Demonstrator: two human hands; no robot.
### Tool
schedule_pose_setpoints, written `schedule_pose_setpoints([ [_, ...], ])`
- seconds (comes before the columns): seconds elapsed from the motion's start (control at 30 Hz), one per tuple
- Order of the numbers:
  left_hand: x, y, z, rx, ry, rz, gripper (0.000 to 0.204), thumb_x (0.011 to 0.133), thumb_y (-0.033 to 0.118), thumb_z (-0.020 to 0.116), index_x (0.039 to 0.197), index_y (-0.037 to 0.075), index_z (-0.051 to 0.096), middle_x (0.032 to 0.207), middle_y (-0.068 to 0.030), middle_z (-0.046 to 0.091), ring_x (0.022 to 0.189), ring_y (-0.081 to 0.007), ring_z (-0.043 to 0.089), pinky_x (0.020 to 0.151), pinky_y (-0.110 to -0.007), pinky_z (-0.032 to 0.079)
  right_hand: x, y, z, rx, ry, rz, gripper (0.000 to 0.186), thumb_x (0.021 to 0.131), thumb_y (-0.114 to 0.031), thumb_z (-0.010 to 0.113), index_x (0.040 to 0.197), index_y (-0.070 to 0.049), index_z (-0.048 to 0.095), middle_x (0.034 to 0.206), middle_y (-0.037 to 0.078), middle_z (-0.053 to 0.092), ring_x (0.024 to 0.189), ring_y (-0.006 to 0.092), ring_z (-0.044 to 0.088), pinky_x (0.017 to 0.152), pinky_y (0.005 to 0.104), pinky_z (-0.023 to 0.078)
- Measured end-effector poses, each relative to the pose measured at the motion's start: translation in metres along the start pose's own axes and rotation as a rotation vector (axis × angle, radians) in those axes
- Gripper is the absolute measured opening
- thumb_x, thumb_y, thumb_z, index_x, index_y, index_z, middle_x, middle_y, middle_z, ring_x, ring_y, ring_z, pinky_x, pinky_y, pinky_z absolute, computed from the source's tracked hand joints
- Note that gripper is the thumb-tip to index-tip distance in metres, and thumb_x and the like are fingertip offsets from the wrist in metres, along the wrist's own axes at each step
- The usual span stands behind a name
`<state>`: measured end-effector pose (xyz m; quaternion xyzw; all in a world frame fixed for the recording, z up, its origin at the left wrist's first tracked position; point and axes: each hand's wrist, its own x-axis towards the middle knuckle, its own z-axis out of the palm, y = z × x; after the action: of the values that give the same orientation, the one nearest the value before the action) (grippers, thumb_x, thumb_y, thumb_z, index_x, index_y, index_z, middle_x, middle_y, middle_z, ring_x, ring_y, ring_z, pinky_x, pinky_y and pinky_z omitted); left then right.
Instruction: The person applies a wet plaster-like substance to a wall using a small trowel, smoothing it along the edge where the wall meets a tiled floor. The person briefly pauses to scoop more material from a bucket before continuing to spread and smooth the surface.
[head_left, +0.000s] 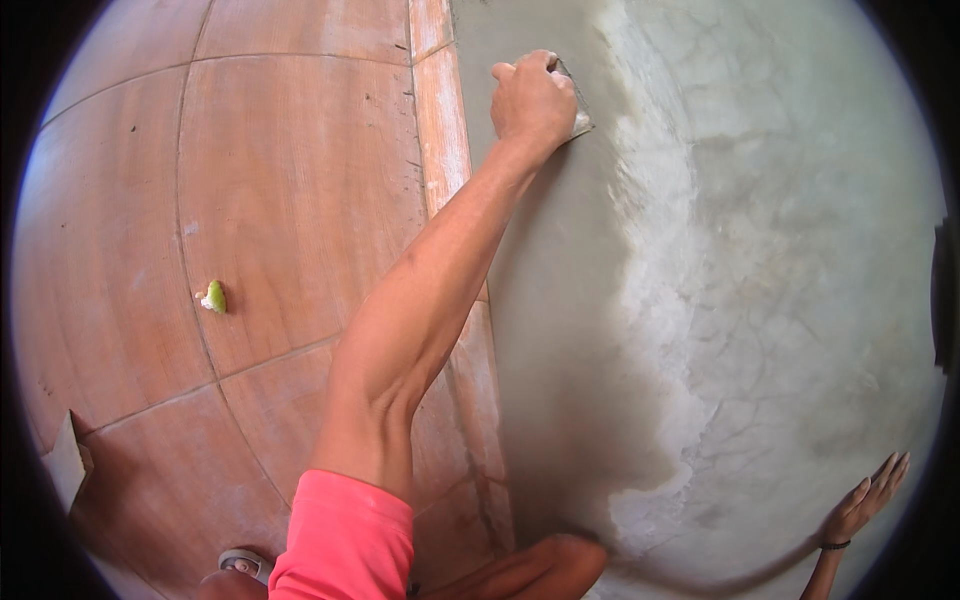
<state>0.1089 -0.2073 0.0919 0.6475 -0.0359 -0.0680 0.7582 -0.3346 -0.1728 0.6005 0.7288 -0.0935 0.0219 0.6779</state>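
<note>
My left hand (537,100) is closed around a flat trowel (582,122) at the upper middle, my arm stretched far forward. Most of the tool is hidden behind my fingers; its thin edge and one corner show to the right. It lies against the grey plastered surface (560,260), on the darker, smooth band beside the tile strip. At the lower right, my right hand (868,500), with a dark band at the wrist, is open with its fingers stretched out. It is close to the paler plaster; whether it touches cannot be told.
A ragged whitish band (660,250) runs down the plaster. Reddish tiles (290,200) cover the left, edged by a narrow tile strip (443,120). A small green and white scrap (214,296) lies there. A grey flat piece (66,465) and a sandal (246,562) are at lower left.
</note>
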Motion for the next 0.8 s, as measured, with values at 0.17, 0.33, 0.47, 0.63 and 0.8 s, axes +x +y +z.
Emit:
schedule_pose_setpoints([
  [0.17, -0.095, 0.037, -0.007, -0.08, -0.271, 0.132, 0.034, 0.091, 0.018, 0.053, 0.122, 0.01, 0.065, 0.107, -0.0227, 0.056, 0.093, -0.0366, 0.062, 0.088, -0.044, 0.05, -0.007, 0.012, -0.006, -0.055, -0.021, -0.008, 0.056, 0.103, -0.034, 0.029, 0.148, -0.001, 0.035, 0.156, 0.019, 0.029, 0.146, 0.0363, 0.023, 0.118, 0.0494, 0.017],
  [0.33, -0.02, 0.002, -0.018, -0.066, -0.021, 0.065, 0.034, 0.091, 0.018, 0.054, 0.122, 0.011, 0.065, 0.112, -0.0235, 0.054, 0.094, -0.0375, 0.063, 0.088, -0.043, 0.051, -0.001, 0.006, -0.01, -0.055, -0.013, -0.006, 0.057, 0.104, -0.035, 0.028, 0.148, -0.001, 0.035, 0.156, 0.019, 0.029, 0.146, 0.036, 0.023, 0.118, 0.0497, 0.017],
  [0.47, 0.027, -0.001, -0.003, 0.016, -0.038, 0.008, 0.035, 0.09, 0.017, 0.053, 0.122, 0.009, 0.066, 0.11, -0.0225, 0.063, 0.098, -0.0341, 0.062, 0.092, -0.041, 0.049, 0.001, 0.003, -0.002, -0.055, -0.007, 0.002, 0.057, 0.104, -0.035, 0.028, 0.148, -0.001, 0.035, 0.157, 0.018, 0.028, 0.146, 0.0358, 0.023, 0.118, 0.0495, 0.017],
  [0.63, -0.056, 0.035, -0.005, -0.093, -0.217, 0.076, 0.034, 0.091, 0.018, 0.054, 0.122, 0.01, 0.066, 0.113, -0.0229, 0.056, 0.096, -0.0362, 0.062, 0.091, -0.043, 0.049, 0.003, 0.001, -0.011, -0.033, -0.017, -0.019, 0.056, 0.104, -0.034, 0.028, 0.149, -0.001, 0.034, 0.157, 0.018, 0.027, 0.146, 0.0355, 0.022, 0.118, 0.0493, 0.016],
  [0.8, -0.049, 0.021, -0.025, -0.083, -0.268, 0.005, 0.035, 0.091, 0.017, 0.054, 0.124, 0.012, 0.065, 0.114, -0.0229, 0.054, 0.096, -0.0364, 0.062, 0.091, -0.043, 0.049, -0.002, 0.002, -0.01, 0.017, -0.008, -0.01, 0.056, 0.104, -0.033, 0.028, 0.15, -0.002, 0.032, 0.158, 0.017, 0.026, 0.147, 0.0346, 0.02, 0.118, 0.0489, 0.015],
])
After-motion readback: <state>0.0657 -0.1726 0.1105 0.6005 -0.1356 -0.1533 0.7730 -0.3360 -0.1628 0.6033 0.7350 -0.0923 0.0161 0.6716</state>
